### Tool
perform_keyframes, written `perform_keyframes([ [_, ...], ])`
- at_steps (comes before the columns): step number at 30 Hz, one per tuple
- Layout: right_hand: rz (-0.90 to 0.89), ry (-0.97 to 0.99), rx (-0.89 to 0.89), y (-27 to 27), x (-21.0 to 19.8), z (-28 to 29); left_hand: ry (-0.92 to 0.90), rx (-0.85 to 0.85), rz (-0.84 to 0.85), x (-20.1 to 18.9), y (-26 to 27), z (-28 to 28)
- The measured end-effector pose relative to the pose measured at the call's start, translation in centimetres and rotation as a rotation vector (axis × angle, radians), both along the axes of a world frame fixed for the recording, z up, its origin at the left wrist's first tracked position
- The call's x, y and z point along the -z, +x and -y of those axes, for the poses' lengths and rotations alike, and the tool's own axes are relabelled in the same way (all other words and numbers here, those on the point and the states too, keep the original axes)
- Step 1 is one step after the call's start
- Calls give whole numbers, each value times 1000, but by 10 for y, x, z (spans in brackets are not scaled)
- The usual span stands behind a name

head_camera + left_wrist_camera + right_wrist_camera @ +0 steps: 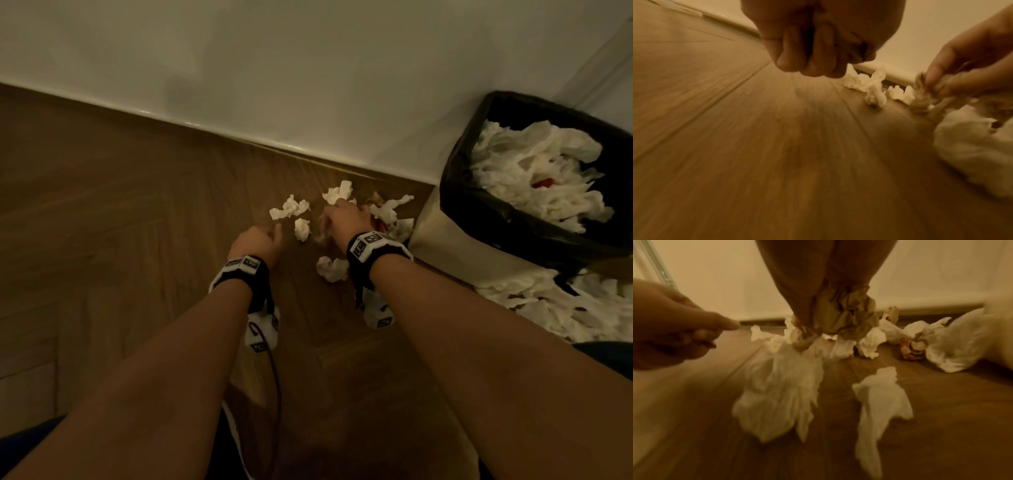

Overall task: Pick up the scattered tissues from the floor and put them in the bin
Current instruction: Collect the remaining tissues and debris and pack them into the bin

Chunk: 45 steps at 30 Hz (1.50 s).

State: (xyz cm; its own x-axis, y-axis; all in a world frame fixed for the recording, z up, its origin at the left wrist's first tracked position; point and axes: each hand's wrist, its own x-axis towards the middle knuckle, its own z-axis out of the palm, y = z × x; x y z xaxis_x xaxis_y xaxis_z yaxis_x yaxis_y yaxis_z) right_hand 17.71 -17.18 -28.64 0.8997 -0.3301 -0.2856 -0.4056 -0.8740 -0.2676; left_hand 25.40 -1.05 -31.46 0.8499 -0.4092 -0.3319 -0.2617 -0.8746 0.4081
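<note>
Wooden floor (137,212) holds tissues (291,208) scattered around both hands, bin (479,192) beyond the right hand (346,219); its wrist view reveals a clutched crumpled wad (840,316). Left hand (255,241) clenched, empty.

From the head view we look steeply down along both forearms at the wooden floor (137,212), with the wall's skirting crossing the top and the bin (507,219) at the right edge. The left wrist view sits low, just above the floor, and faces along the left hand (818,40) toward the skirting. The right wrist view is equally low and faces the wall past the right hand (818,288). All three share the scattered tissues (291,209) near the skirting, and each wrist view catches the other hand.
</note>
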Motion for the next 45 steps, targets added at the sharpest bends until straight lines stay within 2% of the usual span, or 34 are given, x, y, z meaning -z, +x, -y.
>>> perform_keyframes([
  [5,288,207,125,-7,-30,3,-59,1,51,-23,-15,8],
  [7,423,326,236,-12,-45,5,-97,-16,68,-32,-24,11],
  [9,525,427,364,-21,-61,7,-180,-99,-12,-40,-32,13],
  [11,551,505,459,-33,-76,10,-301,-204,-137,-49,-42,14],
  [14,531,570,533,-53,-99,14,-368,-210,-185,-65,-56,22],
  [19,504,586,478,-76,-144,13,-395,-119,13,-106,-78,44],
  [23,529,467,368,-93,-184,13,-437,-124,83,-147,-92,60],
  [27,587,520,437,-121,-222,18,-512,-119,97,-185,-105,73],
  [29,633,653,523,-141,-239,24,-656,-154,32,-205,-115,83],
  [31,684,781,589,-163,-257,35,-822,-220,-148,-226,-128,98],
  [33,697,748,591,-187,-272,47,-901,-203,-261,-250,-142,112],
  [34,710,719,584,-198,-280,52,-898,-150,-241,-262,-148,119],
  [39,858,424,624,-239,-323,67,-843,146,72,-329,-182,146],
  [42,821,293,589,-259,-343,73,-849,256,131,-361,-195,153],
  [45,775,149,570,-277,-350,79,-776,368,185,-375,-199,152],
])
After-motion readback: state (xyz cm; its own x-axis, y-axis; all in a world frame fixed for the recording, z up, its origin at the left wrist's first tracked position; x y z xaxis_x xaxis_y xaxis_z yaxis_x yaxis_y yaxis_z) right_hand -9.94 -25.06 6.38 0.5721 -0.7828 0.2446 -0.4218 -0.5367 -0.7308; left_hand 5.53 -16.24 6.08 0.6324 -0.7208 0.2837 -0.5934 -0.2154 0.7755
